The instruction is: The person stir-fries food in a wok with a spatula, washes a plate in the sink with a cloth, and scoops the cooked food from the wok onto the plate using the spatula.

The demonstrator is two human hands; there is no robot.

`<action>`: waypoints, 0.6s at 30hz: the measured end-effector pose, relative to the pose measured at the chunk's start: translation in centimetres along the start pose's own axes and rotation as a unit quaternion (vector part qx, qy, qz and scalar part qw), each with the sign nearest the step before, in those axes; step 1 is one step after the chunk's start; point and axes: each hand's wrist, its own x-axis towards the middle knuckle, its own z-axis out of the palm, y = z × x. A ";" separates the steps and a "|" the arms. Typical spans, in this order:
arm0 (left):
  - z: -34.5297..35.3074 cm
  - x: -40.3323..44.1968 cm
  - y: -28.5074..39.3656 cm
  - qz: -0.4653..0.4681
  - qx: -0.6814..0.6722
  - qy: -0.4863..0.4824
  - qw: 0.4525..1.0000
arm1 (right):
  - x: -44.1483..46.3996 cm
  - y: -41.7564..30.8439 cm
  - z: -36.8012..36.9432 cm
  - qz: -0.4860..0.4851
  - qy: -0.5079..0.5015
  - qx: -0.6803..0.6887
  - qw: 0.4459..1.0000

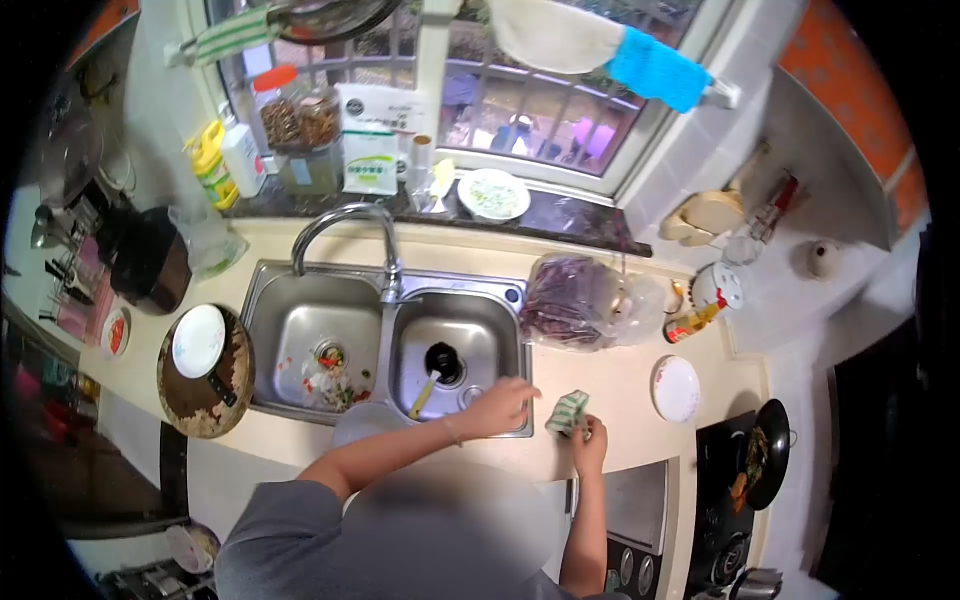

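My right hand is closed on a green-and-white striped cloth over the countertop, to the right of the sink. The cloth is bunched up and hangs from my fingers. My left hand reaches across the front right of the double steel sink. Its fingers are partly stretched out and apart, with nothing seen in them. Below it, in the right basin, lies a brush with a pale green handle and a dark head by the drain. Food scraps lie in the left basin.
A curved faucet rises behind the sink. A bagged purple bundle, a bottle and a white plate stand on the right counter. A wok with food sits on the stove. At left, a cutting board carries a bowl and knife.
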 end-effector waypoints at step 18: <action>22.3 9.0 -6.6 -0.046 0.217 0.048 0.974 | -21.6 12.6 -25.7 0.089 0.058 0.028 0.994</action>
